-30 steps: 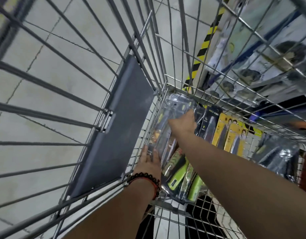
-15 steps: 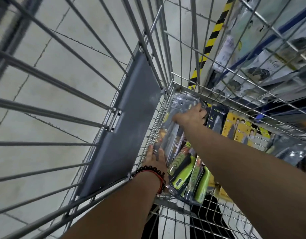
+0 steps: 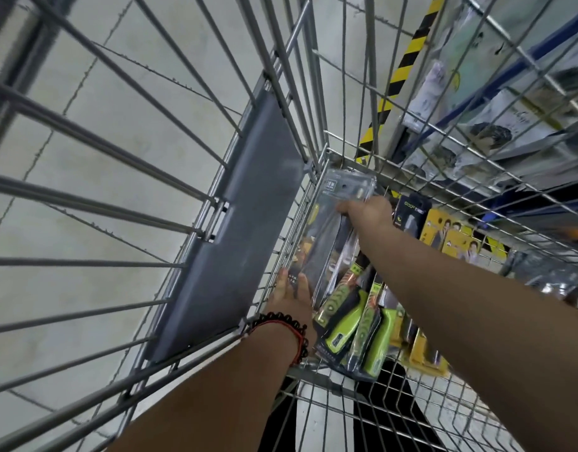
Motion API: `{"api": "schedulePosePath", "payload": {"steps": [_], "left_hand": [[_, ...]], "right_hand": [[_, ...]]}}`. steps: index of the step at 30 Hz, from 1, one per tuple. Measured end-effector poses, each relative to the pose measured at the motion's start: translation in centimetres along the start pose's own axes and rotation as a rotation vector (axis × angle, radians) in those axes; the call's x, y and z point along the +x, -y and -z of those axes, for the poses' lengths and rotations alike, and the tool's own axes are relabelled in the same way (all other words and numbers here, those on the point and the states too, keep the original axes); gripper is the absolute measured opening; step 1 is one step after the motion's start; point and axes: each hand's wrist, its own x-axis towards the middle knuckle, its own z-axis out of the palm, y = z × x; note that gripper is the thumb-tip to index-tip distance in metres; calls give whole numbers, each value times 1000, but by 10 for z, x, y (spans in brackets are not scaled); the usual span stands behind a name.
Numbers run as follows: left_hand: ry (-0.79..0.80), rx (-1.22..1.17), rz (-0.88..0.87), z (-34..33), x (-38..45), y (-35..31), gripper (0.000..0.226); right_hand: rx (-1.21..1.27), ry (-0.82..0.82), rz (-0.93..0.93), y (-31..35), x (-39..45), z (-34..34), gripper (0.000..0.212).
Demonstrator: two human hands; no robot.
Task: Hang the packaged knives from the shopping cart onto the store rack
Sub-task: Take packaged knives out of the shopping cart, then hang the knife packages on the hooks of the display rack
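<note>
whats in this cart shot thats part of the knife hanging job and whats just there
Part of the job:
clear knife pack, gripped by the right hand, left hand flat against it
green-handled knife packs
yellow packs
shopping cart

Just there:
grey flap
striped floor tape
shelf goods

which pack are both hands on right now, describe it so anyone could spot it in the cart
Look inside the wire shopping cart, along its left wall beside the grey plastic flap. There a long clear blister pack leans up, the right hand near its top and the left hand at its bottom. Unlike the green-handled packs and yellow cards beside it, it is transparent and the longest.
</note>
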Motion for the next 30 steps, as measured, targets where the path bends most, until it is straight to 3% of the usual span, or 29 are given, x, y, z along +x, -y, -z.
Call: {"api": "schedulePosePath", "payload": {"steps": [4, 9, 11, 14, 16, 19, 21, 24, 27, 30], "left_hand": [[-49, -311, 0, 18, -27, -7, 92], [-85, -336, -27, 29, -31, -18, 85], [-95, -381, -51, 34, -34, -20, 66], [-448, -488, -5, 53, -39, -22, 20], [-623, -584, 35, 67, -51, -30, 22], [-680, -655, -10, 89, -80, -47, 52], [-636, -680, -36, 104, -93, -58, 52], [-396, -922, -136, 128, -110, -75, 30], [-257, -923, -291, 144, -143, -91, 25], [-258, -917, -354, 146, -178, -112, 14]], "right_hand": [[-7, 110, 62, -15, -25, 6, 52], [-9, 203, 52, -46, -57, 11, 59], [79, 229, 65, -47, -63, 16, 47], [175, 237, 137, -42, -75, 30, 41], [267, 248, 183, -39, -87, 48, 39], [399, 282, 253, -33, -106, 80, 37], [522, 348, 287, -31, -118, 102, 38], [725, 431, 279, -24, -141, 141, 40], [830, 406, 259, -23, -162, 174, 40], [934, 331, 173, -27, -189, 201, 56]]}}
